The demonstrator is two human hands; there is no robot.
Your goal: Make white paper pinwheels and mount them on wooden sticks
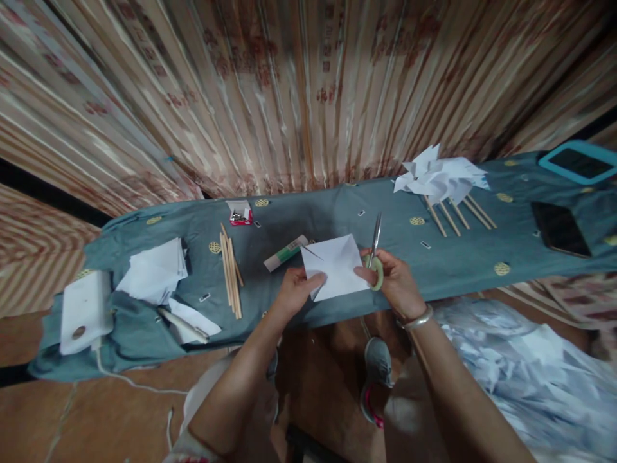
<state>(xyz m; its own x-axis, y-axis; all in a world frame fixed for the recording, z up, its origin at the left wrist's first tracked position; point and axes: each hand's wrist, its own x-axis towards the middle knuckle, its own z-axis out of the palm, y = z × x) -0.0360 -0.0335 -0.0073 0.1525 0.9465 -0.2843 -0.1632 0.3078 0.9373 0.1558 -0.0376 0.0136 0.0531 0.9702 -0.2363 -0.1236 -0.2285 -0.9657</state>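
Note:
Between both hands is a white square sheet of paper [337, 260], with a slit cut in from its upper left corner and faint creases. My left hand [299, 289] pinches the sheet's lower left side, thumb on top. At its right edge, my right hand [393, 280] holds a pair of scissors [375, 254] with pale green handles, blades pointing away from me. The thumb of that hand also rests on the paper. Just behind the sheet's left side lies a green and white glue stick [286, 253] on the cloth.
On the cloth-covered table [328, 215] lie wooden sticks [231, 276], a small red box [240, 213], a paper stack [154, 270], a pen [183, 325] and a white device [87, 312]. Farther right are paper pinwheels [441, 177], a phone [560, 228] and a blue-framed tablet [581, 159].

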